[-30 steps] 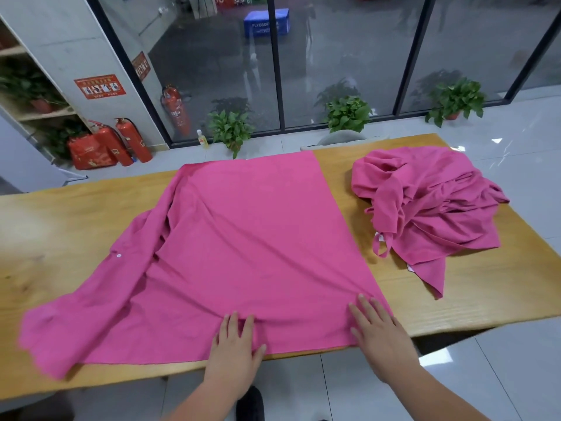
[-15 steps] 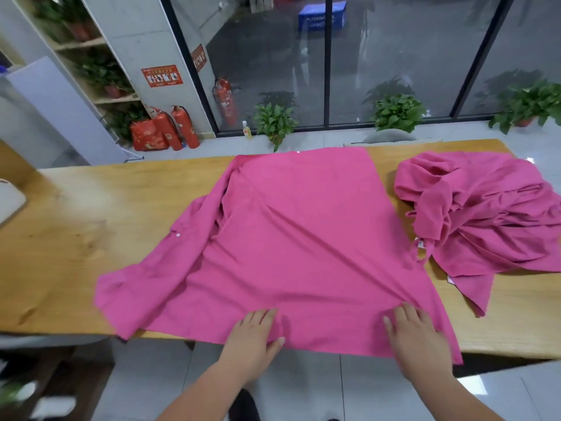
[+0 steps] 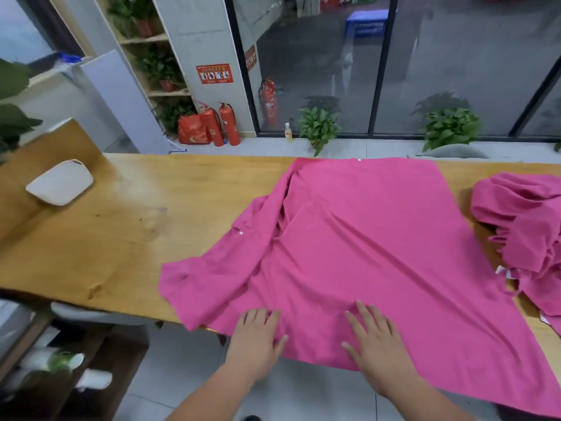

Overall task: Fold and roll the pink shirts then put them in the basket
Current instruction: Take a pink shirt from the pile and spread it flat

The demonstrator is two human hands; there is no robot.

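Observation:
A large pink shirt (image 3: 364, 244) lies spread flat on the wooden table (image 3: 127, 226), its near hem hanging over the front edge. My left hand (image 3: 258, 335) presses flat on the hem at the table's edge, fingers straight. My right hand (image 3: 373, 338) lies flat on the cloth just to the right of it, fingers spread. A crumpled heap of more pink shirts (image 3: 525, 229) sits at the right end of the table. A white basket (image 3: 60, 182) stands at the far left on the table.
Bare tabletop stretches between the basket and the shirt. Behind the table are glass walls, potted plants (image 3: 318, 126) and red fire extinguishers (image 3: 221, 123) on the floor. A low shelf with clutter (image 3: 45, 366) stands at the lower left.
The view has swung left, bringing the basket into sight. My right hand has slid left along the hem, closer to my left hand. The shirt stays spread.

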